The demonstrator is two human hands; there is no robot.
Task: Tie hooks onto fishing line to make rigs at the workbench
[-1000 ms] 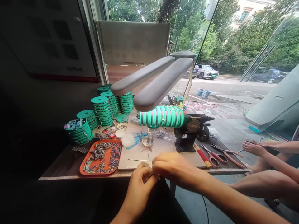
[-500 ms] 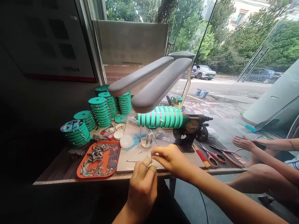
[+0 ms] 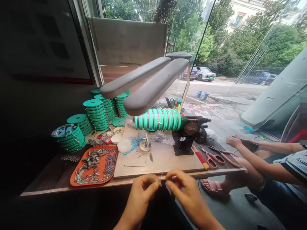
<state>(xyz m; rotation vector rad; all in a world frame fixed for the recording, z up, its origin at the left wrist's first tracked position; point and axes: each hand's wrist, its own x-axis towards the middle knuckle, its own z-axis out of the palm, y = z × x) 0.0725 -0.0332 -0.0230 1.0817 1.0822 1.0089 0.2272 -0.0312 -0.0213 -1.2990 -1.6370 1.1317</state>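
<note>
My left hand (image 3: 145,193) is closed in a pinch below the board's front edge, its index finger wrapped in a tan covering. A thin line (image 3: 161,175) rises from its fingertips, beside a tiny piece too small to name. Close by on the right is my right hand (image 3: 185,190), thumb and forefinger curled toward each other; whatever they grip is too fine to make out. Beyond both hands, a thin metal rod (image 3: 134,166) lies on the pale board (image 3: 165,164). A small grey weight (image 3: 151,157) rests farther back, before a white dish (image 3: 145,146) of small parts.
An orange tray (image 3: 72,180) of sinkers and small metal parts sits left. Green spools (image 3: 96,118) stand stacked behind it. A black winding machine (image 3: 190,131) carries green rings under a lamp (image 3: 148,89). Scissors (image 3: 211,159) and pliers (image 3: 227,155) lie right, near a seated person (image 3: 261,159).
My hands have come down and nearer to me, off the board's front edge. The right hand has drawn back from above the left. The grey weight now shows. The camera view has shifted right.
</note>
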